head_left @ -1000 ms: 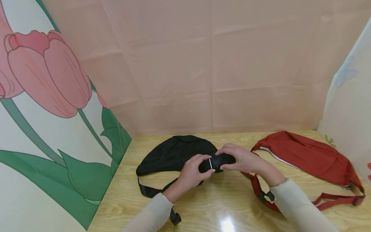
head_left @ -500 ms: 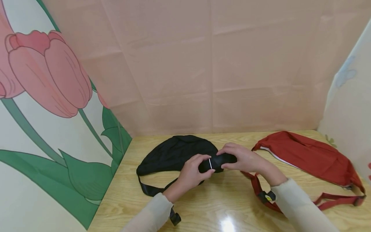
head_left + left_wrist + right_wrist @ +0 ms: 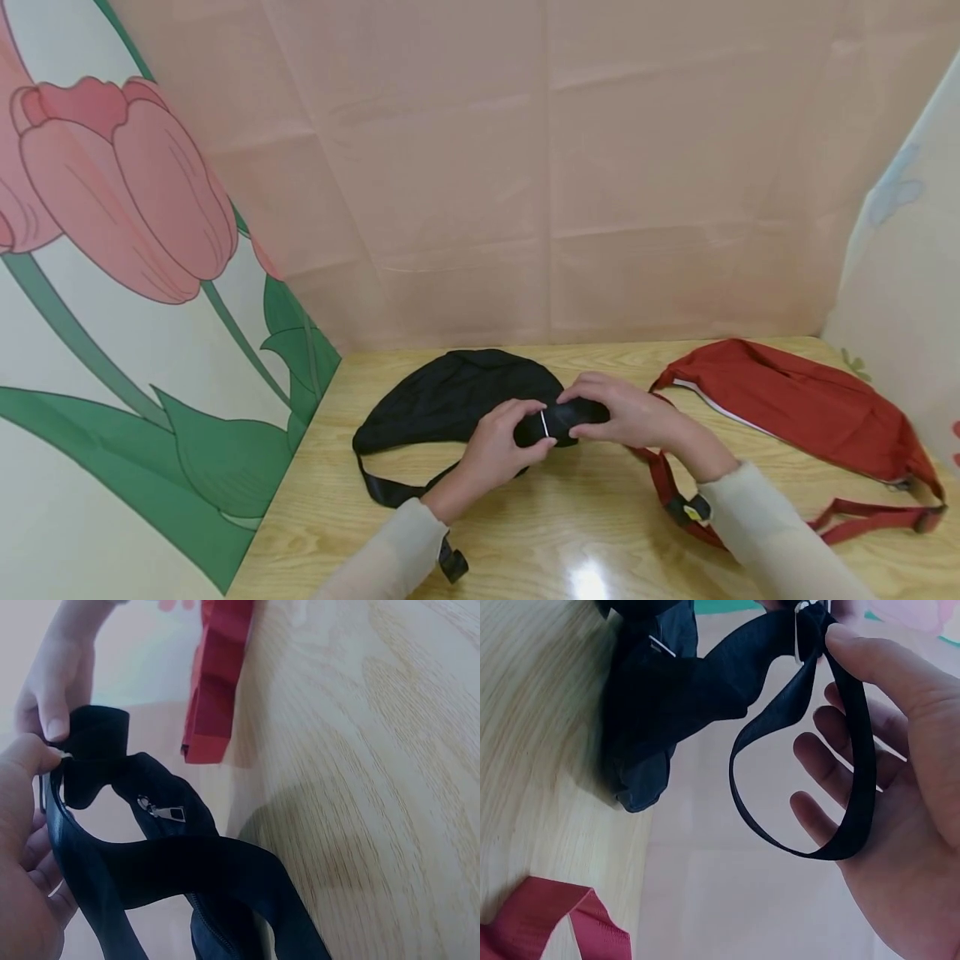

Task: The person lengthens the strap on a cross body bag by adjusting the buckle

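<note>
A black waist bag (image 3: 457, 396) lies on the wooden table, its webbing strap (image 3: 195, 866) raised off the tabletop. At the bag's right end, my left hand (image 3: 498, 442) pinches the strap between thumb and fingers, right beside a thin pale slider (image 3: 799, 637). From the other side, my right hand (image 3: 630, 411) pinches the same strap, thumb tip at the slider. A loop of strap hangs across its palm in the right wrist view, the other fingers loosely bent behind it. The bag's zipper pull (image 3: 169, 814) shows in the left wrist view.
On the right lies a red waist bag (image 3: 787, 408), its strap and dark buckle (image 3: 686, 508) partly under my right forearm. A black buckle (image 3: 453, 562) sits near my left sleeve. Behind the table (image 3: 600, 533) hangs a creased pinkish cloth (image 3: 547, 167); a tulip-printed panel (image 3: 120, 192) stands left.
My right hand shifts slightly right, then back left, still pinching the strap. The left hand and both bags look the same.
</note>
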{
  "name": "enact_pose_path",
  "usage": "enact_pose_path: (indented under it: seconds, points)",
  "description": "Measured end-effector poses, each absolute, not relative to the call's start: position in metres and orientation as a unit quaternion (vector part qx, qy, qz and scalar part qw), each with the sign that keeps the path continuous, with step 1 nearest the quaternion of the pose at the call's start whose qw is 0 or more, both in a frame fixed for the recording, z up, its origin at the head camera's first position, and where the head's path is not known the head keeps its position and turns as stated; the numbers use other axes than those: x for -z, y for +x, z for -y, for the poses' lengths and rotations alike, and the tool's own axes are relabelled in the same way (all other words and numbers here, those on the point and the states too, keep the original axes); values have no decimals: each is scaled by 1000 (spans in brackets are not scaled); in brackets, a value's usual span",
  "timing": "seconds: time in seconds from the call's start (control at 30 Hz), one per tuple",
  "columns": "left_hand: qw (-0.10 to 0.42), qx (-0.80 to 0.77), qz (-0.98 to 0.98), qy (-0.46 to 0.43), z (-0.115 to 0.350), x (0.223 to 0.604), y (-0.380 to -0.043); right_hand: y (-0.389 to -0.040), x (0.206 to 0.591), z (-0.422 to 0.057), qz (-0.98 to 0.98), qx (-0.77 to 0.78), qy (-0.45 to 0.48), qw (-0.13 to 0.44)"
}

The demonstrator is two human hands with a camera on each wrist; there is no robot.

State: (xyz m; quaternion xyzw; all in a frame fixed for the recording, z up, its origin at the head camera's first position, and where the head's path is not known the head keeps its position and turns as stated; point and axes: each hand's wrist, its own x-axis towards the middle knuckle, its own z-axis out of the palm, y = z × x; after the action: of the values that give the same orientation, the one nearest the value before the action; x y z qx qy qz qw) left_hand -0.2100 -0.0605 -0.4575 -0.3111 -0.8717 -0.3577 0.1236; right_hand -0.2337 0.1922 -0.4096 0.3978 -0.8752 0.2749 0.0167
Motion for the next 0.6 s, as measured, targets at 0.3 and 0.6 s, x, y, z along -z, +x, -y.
enact_pose_path:
  seconds: [0.3,0.6]
  points:
    - [117,353,876,-309,61,456,-209,-234,408,-197,875,-280,395,21]
    - [109,353,877,-308,59,458,-210,-235,413,-191,869,-277,410,18]
